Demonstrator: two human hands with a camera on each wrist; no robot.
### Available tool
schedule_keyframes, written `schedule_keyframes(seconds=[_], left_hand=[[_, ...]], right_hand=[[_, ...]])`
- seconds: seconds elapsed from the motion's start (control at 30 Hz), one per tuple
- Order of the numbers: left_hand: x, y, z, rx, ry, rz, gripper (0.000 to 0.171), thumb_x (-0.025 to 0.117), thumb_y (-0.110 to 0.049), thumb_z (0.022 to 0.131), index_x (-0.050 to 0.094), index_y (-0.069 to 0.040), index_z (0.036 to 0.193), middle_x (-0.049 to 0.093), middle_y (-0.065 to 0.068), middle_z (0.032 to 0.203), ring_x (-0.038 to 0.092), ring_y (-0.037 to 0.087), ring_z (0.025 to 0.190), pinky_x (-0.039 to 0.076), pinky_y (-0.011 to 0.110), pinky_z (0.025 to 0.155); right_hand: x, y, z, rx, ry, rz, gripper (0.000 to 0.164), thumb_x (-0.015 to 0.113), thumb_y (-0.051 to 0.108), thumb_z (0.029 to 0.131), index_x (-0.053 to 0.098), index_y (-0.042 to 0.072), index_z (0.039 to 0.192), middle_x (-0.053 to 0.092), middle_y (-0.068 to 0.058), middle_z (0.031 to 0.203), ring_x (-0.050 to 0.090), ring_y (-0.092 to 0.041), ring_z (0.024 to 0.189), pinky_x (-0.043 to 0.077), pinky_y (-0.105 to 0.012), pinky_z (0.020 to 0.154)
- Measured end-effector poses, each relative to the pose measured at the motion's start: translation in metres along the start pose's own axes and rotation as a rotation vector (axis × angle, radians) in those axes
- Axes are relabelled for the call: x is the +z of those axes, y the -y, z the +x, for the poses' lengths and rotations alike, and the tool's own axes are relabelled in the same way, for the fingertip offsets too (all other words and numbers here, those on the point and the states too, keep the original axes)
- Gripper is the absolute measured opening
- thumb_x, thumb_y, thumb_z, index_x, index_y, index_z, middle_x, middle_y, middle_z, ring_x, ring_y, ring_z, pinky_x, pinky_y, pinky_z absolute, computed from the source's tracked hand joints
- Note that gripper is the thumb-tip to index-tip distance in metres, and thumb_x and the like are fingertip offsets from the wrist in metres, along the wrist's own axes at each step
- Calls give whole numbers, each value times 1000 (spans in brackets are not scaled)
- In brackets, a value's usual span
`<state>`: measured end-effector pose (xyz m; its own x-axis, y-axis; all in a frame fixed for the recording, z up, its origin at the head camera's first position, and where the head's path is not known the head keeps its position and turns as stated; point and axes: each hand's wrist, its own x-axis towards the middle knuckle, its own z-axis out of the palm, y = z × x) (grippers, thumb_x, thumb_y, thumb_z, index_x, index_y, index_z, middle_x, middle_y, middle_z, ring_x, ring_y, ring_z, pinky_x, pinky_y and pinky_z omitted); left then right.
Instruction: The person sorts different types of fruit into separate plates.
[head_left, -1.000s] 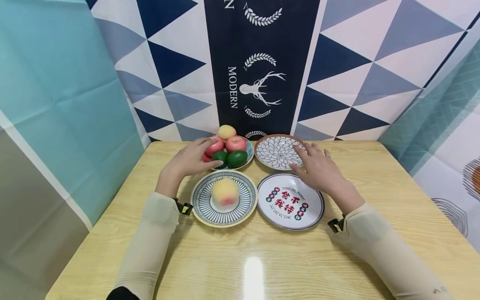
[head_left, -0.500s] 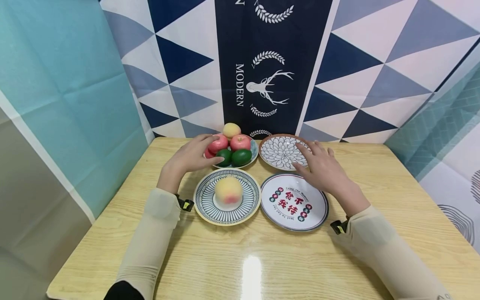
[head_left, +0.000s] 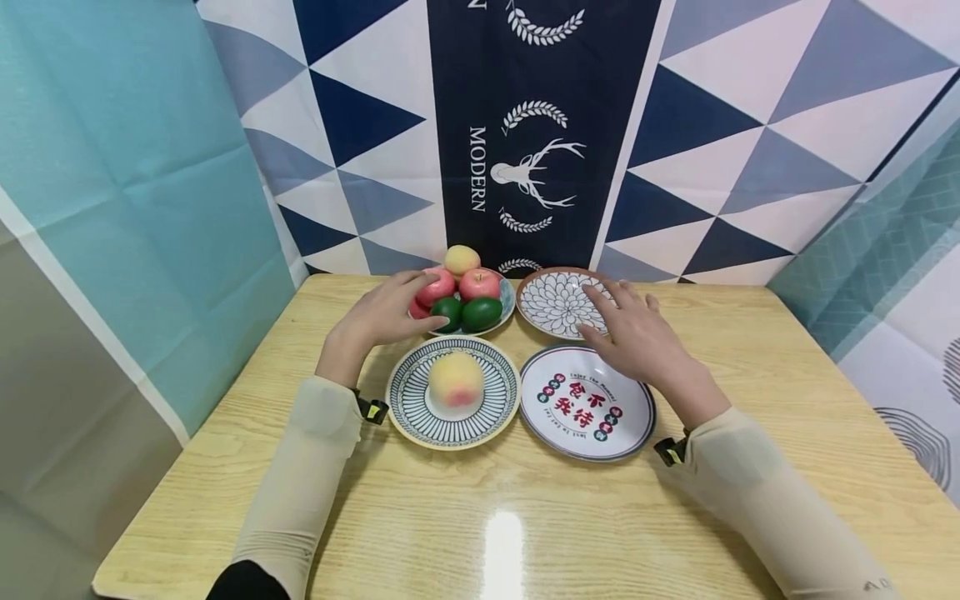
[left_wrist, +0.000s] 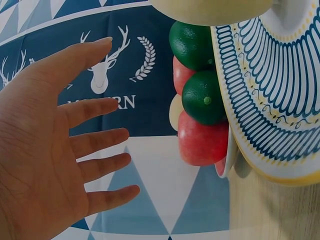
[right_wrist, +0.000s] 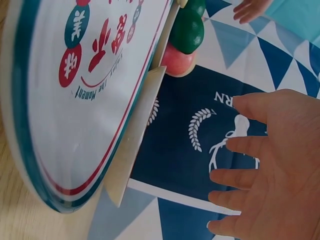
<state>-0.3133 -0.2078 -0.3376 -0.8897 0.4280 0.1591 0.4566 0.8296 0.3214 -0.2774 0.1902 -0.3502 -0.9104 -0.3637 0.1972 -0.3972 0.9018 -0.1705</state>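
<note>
My left hand (head_left: 378, 315) hovers by the fruit plate at the back left. Its fingers are relaxed and spread, holding nothing, as the left wrist view also shows. Heaped on that plate are red apples (head_left: 480, 285), two green lime-like fruits (head_left: 482, 314) and a yellow peach (head_left: 462, 260). A second peach (head_left: 456, 379) sits alone on the blue-striped plate (head_left: 408, 417) in front. Over on the right, my right hand (head_left: 641, 337) hangs above the lettered white plate (head_left: 555, 429) and the flower-patterned plate (head_left: 551, 302). Its fingers are extended, with nothing in them.
The plates stand close together on a wooden table (head_left: 420, 525). Behind them hangs a patterned cloth (head_left: 517, 100) with triangles and a deer head. A teal and grey curtain (head_left: 142, 192) borders the left side, and another cloth (head_left: 892, 325) the right.
The head view has shifted slightly, moving the scene a little to the right in the picture. Both hands keep nearly the same pose, and the fruit and plates stay in place.
</note>
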Motion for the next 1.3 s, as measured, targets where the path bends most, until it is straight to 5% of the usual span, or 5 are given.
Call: schedule_keyframes(seconds=[0.77,1.3], left_hand=[[2,0,0,-68,20,31,91,66,-69,93,44,-14,162,40,15,165,40,38,150,39,62,117],[-2,1,4,-88,16,42,90,57,-74,96,44,-15,162,40,16,165,39,38,150,39,62,118]], right_hand=[[7,29,37,-105,-25,-63,68,58,42,107,37,11,165,32,-23,167,24,-47,156,16,-69,124],[7,62,69,-162,67,-19,67,55,44,108,36,12,165,30,-24,169,20,-46,158,15,-70,124]])
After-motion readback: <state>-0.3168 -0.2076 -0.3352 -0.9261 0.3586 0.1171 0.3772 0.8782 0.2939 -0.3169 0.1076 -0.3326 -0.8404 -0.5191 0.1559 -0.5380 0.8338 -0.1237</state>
